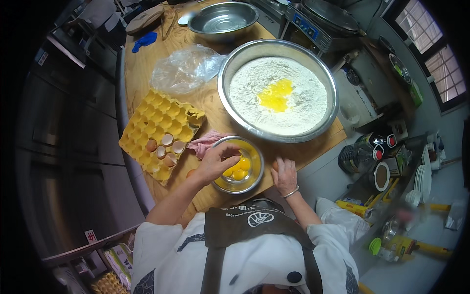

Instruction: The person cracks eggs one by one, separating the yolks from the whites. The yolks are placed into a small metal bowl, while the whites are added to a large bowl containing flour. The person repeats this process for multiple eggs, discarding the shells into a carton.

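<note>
My right hand (285,177) grips a brown egg (275,166) at the table's front edge, right of a small steel bowl (257,182). Several whole egg yolks (239,174) lie in that bowl. Over its left side is my left hand (220,163), thumb and fingers apart, with nothing seen between them. Part of another brown egg (190,172) shows beside my left forearm. Broken eggshells (167,139) rest in the yellow egg tray (147,125) to the left. Farther back, a large steel basin (224,99) holds white flour (249,77) with a patch of beaten yellow egg (276,95) on top.
A pink cloth (207,142) lies against the small bowl's left side. Behind are a clear plastic bag (183,70), another steel basin (224,22) and a blue glove-like item (144,41). Large bottles (354,160) stand to the right, below the wooden table (213,106).
</note>
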Available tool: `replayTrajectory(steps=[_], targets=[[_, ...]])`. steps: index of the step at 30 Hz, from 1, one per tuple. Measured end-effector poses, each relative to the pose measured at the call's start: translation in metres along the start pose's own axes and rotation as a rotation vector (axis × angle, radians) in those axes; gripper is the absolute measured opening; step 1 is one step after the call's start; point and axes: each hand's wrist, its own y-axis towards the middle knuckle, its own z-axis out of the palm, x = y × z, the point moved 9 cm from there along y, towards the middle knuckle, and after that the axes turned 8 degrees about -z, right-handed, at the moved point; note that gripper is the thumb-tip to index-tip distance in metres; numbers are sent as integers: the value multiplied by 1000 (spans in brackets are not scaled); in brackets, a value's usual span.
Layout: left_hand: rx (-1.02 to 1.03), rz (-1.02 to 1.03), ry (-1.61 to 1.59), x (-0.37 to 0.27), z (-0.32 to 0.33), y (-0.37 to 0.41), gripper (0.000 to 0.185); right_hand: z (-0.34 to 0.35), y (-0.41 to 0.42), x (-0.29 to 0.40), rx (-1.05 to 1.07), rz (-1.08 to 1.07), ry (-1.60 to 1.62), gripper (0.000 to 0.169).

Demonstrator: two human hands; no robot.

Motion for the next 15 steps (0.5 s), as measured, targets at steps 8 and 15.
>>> replayTrajectory(steps=[8,15], targets=[[78,-79,-9,-11,5,9,29,17,-12,-11,107,93,6,53],[141,84,132,-62,18,47,34,-68,63,-13,-96,397,776,48]])
